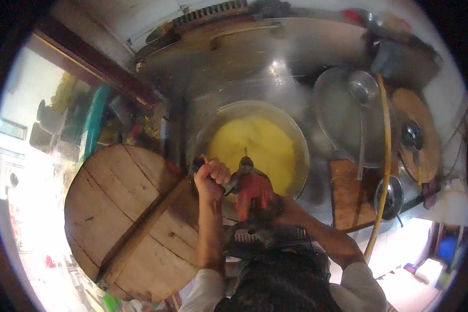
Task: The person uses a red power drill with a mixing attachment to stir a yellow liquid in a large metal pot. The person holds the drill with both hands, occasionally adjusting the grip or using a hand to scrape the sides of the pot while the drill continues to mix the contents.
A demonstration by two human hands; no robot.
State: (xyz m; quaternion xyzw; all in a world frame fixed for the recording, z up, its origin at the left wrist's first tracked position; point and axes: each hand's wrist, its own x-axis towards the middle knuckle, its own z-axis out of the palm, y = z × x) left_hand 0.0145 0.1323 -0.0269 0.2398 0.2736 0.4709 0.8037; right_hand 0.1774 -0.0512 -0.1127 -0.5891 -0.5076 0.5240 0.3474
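Drill point(254, 188), red-bodied, dark-nosed, above yellow mixture point(252, 136)

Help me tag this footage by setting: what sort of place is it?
Most likely a kitchen: a large round pan holds a yellow mixture, and a long-handled ladle lies to the right.

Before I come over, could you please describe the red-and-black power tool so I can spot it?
Start at the wide round metal pan of yellow contents in the centre. Over its near edge, beside the bare left hand, is the red-and-black power tool. Its red body and dark nose set it apart from the round brown wooden board to the left.
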